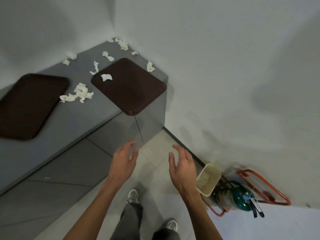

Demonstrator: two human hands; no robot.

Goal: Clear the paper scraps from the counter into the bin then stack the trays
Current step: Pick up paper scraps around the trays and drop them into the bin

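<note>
Left hand [123, 163] and right hand [181, 168] are hovering apart, fingers spread, apparently empty; paper scraps [78, 94] are littering the counter [97, 111].

1. The place looked like a tray-return corner of a canteen or cafeteria, not a home.
2. A plain grey counter [97, 111] ran into a corner of bare white walls [225, 66], with flat grey cabinet fronts below it.
3. Two dark brown serving trays, one at the left [29, 106] and one at the counter's end [129, 85], lay on it, the kind used in self-service dining halls.
4. Crumpled white paper scraps [81, 93] were scattered over the counter, one on the end tray.
5. The floor was pale tile [155, 170].
6. A small beige bin [208, 179] stood against the wall, beside a green cylinder in an orange metal frame [265, 186].
</note>
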